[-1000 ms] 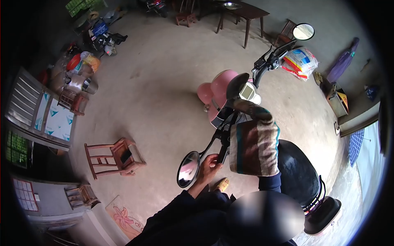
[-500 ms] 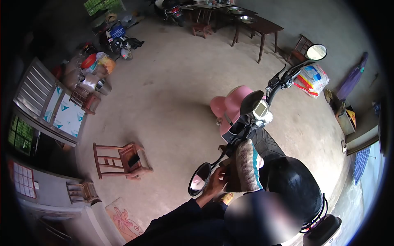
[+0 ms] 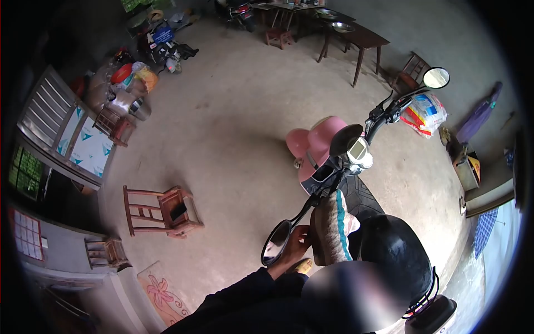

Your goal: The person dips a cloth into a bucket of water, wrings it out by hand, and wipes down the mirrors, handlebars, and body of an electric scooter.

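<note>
A brown-and-white striped towel [image 3: 334,234] with a teal band hangs by the handlebar of a pink electric scooter [image 3: 328,133]. My left hand [image 3: 295,245] is at the towel's left edge, its fingers curled and pressed together on the cloth. Just left of the hand is the scooter's round left mirror [image 3: 276,242]. To the towel's right is the black seat [image 3: 394,250]. My right hand does not show. A blurred patch covers the lower middle of the view.
A wooden chair [image 3: 167,211] with a dark flat object on it stands to the left. A brown table [image 3: 361,37] with metal bowls is at the back. By the right wall lie a white-and-red sack [image 3: 425,114] and a purple umbrella [image 3: 477,119]. Another scooter [image 3: 162,47] stands back left.
The towel's left side has drawn in and hangs narrower, with its teal band further left. My left hand has shifted slightly right. The whole view has moved a little.
</note>
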The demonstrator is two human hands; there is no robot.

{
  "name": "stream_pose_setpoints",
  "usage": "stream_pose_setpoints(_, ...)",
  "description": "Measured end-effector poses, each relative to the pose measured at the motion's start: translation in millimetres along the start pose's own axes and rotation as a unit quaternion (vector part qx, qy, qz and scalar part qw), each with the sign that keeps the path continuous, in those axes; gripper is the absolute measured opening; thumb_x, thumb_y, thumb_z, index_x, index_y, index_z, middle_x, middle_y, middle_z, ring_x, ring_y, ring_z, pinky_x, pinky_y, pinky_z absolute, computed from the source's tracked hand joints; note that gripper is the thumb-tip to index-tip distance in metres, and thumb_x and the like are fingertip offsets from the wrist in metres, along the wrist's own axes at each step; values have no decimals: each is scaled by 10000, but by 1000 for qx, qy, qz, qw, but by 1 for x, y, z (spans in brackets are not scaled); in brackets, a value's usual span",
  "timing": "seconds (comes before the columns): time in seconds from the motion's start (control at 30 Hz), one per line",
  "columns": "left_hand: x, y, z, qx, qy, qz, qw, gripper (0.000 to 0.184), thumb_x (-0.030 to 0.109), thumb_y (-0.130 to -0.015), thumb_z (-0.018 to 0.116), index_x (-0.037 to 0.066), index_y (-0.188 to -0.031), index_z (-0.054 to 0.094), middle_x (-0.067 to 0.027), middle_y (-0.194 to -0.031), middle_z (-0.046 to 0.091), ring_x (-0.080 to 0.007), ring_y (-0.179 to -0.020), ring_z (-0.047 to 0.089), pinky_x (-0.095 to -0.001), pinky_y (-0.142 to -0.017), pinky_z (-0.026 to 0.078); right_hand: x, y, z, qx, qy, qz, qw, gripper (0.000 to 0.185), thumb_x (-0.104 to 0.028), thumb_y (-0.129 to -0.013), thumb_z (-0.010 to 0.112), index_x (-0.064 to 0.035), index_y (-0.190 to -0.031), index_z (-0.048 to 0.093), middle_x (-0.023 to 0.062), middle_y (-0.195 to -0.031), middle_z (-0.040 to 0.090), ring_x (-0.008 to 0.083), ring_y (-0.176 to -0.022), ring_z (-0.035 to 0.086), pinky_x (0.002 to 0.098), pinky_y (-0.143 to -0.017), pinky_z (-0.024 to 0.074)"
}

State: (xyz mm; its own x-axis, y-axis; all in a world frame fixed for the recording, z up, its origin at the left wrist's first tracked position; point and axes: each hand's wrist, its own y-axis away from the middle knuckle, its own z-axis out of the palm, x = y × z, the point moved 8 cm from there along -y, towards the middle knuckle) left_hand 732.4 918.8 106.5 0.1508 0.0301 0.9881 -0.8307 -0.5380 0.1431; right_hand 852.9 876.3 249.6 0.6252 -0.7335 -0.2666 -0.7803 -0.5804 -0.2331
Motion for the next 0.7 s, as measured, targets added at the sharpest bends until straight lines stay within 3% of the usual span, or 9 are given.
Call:
stream_pose_setpoints(0.03, 5, 1, -1, -1, 7, -7, 1000, 383, 22, -896, 671, 2, -1249, 523, -109, -1180, 610, -207, -990, 622, -339, -858, 519, -10, -7, -17, 1, 0, 1, 1000, 124, -166, -848, 612, -85, -936, 577, 67, -848, 591, 275, -786, 636, 380, -648, 477)
stream_pose_setpoints(0.13, -4, 0, 0, 5, 36, 25, 999, 374, 44, -903, 674, 2, -1243, 523, -109, -1166, 611, -205, -995, 622, -339, -861, 517, -9, -14, -25, -156, 9, 63, 986, 132, -160, -860, 595, -68, -953, 583, 82, -865, 612, 264, -823, 637, 385, -647, 483)
stream_pose_setpoints(0.23, 4, 3, -2, 26, -3, -6, 1000, 400, 78, -878, 726, 7, -1234, 556, -122, -1180, 662, -219, -1035, 678, -359, -908, 541, -15, -7, -34, -33, 1, -174, 984, 239, -217, -780, 639, -53, -954, 650, 149, -886, 631, 360, -843, 633, 431, -704, 519)
stream_pose_setpoints(0.33, 10, 4, -3, 30, -36, 8, 999, 416, 86, -875, 726, 3, -1242, 547, -124, -1171, 667, -218, -1018, 682, -357, -911, 541, -12, -7, -26, -8, -12, -191, 982, 266, -209, -773, 642, -47, -983, 653, 167, -909, 628, 377, -875, 628, 445, -728, 521)
stream_pose_setpoints(0.4, 13, 3, -1, 19, -13, 23, 999, 399, 88, -905, 691, 25, -1260, 520, -95, -1164, 607, -190, -999, 617, -333, -820, 531, 4, -3, -5, -53, -67, -80, 993, 370, -268, -752, 668, -46, -1047, 635, 162, -969, 628, 369, -963, 620, 444, -798, 509)
stream_pose_setpoints(0.47, 11, 4, -3, 22, -15, 2, 1000, 417, 52, -874, 717, 5, -1250, 543, -118, -1185, 647, -211, -1023, 667, -359, -918, 535, 2, 7, -16, 9, -35, -136, 990, 483, -330, -696, 708, -53, -1084, 624, 143, -1016, 629, 363, -986, 619, 448, -829, 502)
stream_pose_setpoints(0.53, 1, 2, -2, 19, -21, 10, 1000, 415, 32, -874, 708, 4, -1253, 540, -113, -1182, 642, -206, -1023, 663, -356, -917, 534, -5, 9, -29, 60, -38, -169, 983, 588, -382, -641, 742, -61, -1116, 614, 123, -1056, 629, 356, -1004, 620, 452, -857, 496)
stream_pose_setpoints(0.6, -5, 2, -1, 13, -24, 19, 999, 415, 12, -873, 699, 3, -1255, 538, -109, -1179, 636, -202, -1023, 659, -354, -915, 533, -4, -7, -5, -146, 106, -126, 976, 563, -360, -641, 744, -56, -1101, 627, 147, -1030, 636, 363, -1009, 617, 438, -856, 500)
stream_pose_setpoints(0.7, -9, 1, -2, 14, -32, 10, 999, 419, -25, -869, 679, 1, -1260, 532, -102, -1161, 632, -191, -998, 655, -346, -892, 539, 2, -11, 1, -201, 61, -94, 973, 486, -330, -673, 722, -53, -1062, 636, 165, -991, 634, 370, -999, 611, 432, -843, 499)
